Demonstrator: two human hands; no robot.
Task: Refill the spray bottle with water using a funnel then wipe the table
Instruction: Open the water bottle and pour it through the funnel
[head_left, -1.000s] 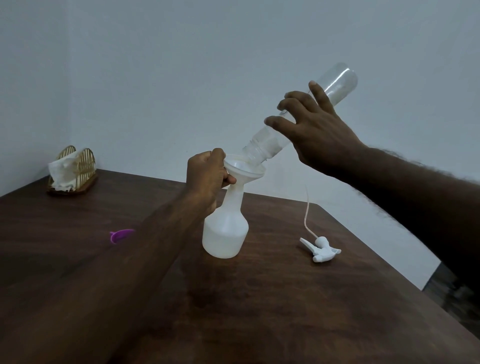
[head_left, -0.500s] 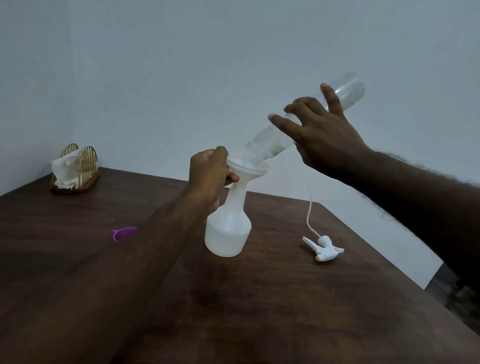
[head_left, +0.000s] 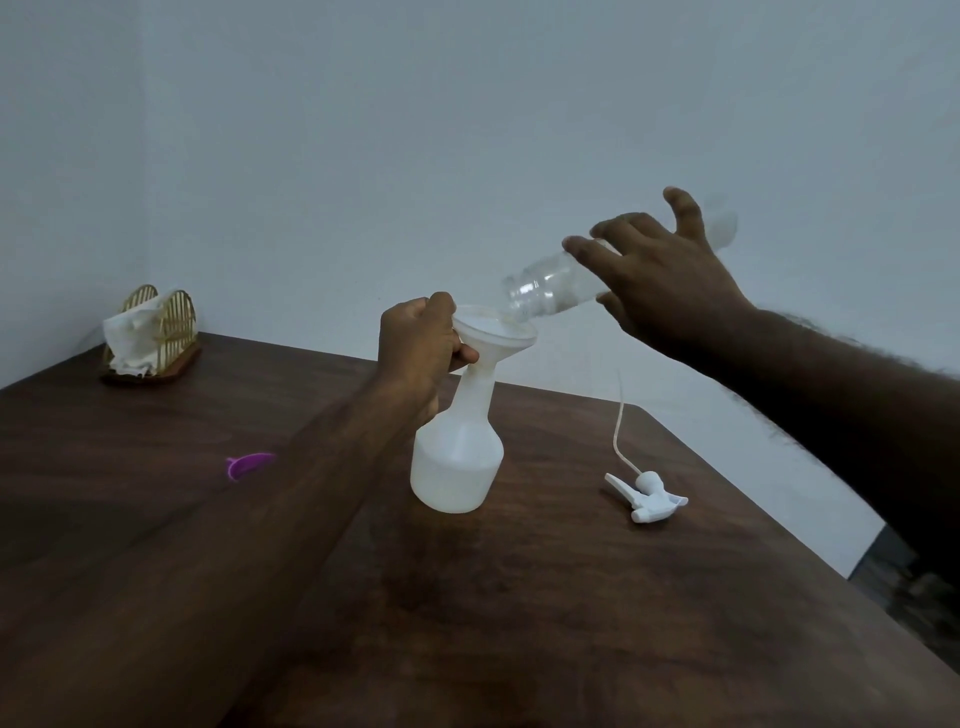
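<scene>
table (head_left: 571, 623): dark wood, carrying everything below, sitting against a pale wall.
right hand (head_left: 670, 291): gripping the clear bottle around its middle, fingers curling over the top, thumb underneath, little finger lifting off.
left hand (head_left: 415, 348): pinching the funnel's near rim, fingers curled tight together, thumb showing under the bowl.
clear bottle (head_left: 550, 286): lying close to horizontal in the air, mouth pointing left, sitting just above the funnel's right edge; looking empty.
spray bottle (head_left: 457, 462): white, translucent, standing upright mid-table with its head off; lower part looking filled.
napkin holder (head_left: 153, 338): gold wire, sitting in the far left corner, holding white tissue.
funnel (head_left: 493, 332): white, sitting in the spray bottle's neck, tilting slightly.
spray head (head_left: 649, 493): white trigger lying on the table right of the spray bottle, well apart, dip tube curving upward.
purple piece (head_left: 249, 464): small, lying left of the left forearm; cannot tell what it is.
</scene>
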